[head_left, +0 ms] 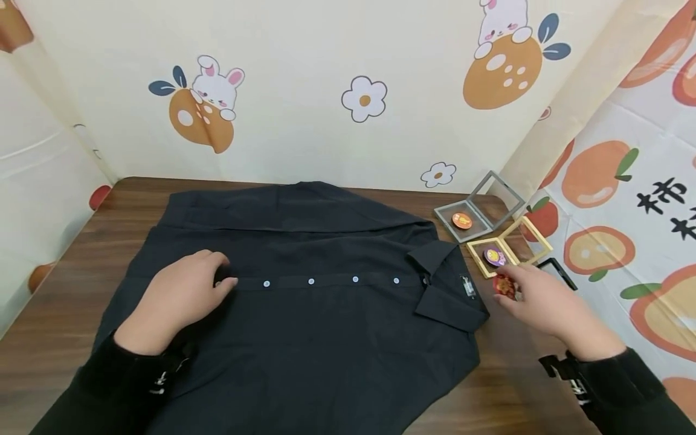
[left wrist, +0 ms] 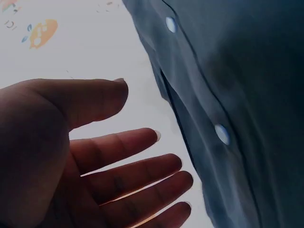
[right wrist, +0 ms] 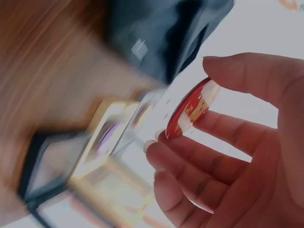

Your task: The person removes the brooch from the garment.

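Observation:
A black button-up shirt [head_left: 326,338] lies spread on the wooden table, its collar [head_left: 435,284] to the right. Over the button placket's left end is my left hand [head_left: 187,293], fingers relaxed and holding nothing; whether it touches the cloth I cannot tell. My right hand [head_left: 549,308] pinches a round red badge [right wrist: 192,107] between thumb and fingers, above the table just right of the collar. Near it stands an open black-framed case [right wrist: 29,166], partly covered by that hand in the head view. Beyond is an open yellow-framed case [head_left: 478,267] with a purple badge [head_left: 494,255] in it.
At the back right an open grey-framed case [head_left: 443,219] holds an orange badge [head_left: 462,220]. A small pale tag [head_left: 468,286] shows inside the collar. Patterned cloth walls [head_left: 304,54] stand behind the table [head_left: 49,308] and along its right side.

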Motion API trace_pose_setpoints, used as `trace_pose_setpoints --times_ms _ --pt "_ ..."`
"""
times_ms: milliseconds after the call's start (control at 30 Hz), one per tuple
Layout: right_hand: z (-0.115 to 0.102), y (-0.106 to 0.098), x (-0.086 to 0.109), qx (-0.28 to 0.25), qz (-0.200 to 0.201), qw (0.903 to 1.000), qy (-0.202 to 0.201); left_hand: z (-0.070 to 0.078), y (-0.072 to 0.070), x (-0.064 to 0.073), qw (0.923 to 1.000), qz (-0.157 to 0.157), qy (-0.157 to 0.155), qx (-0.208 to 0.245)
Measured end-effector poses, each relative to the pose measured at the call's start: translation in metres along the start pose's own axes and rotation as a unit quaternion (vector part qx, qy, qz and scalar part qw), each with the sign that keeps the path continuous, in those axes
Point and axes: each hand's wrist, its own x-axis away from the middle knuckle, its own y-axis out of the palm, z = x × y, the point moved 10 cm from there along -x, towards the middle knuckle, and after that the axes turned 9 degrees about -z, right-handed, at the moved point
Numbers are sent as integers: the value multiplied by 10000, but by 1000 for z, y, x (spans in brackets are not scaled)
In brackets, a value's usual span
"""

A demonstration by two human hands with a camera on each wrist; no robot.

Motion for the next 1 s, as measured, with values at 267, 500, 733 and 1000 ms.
trace_pose_setpoints --times_ms 267,500,733,1000 --pt "42 8 -10 -463 -195 9982 323 -19 20 3 9979 -430 -233 428" --pt "55 20 -20 -277 -454 9959 730 -22 39 4 9957 -828 -102 412" --pt "62 27 -28 -86 -638 9926 1032 -20 47 5 9947 -985 -100 279" --pt "76 35 -27 -67 -1056 9838 1446 -20 50 4 9931 -1112 -178 325"
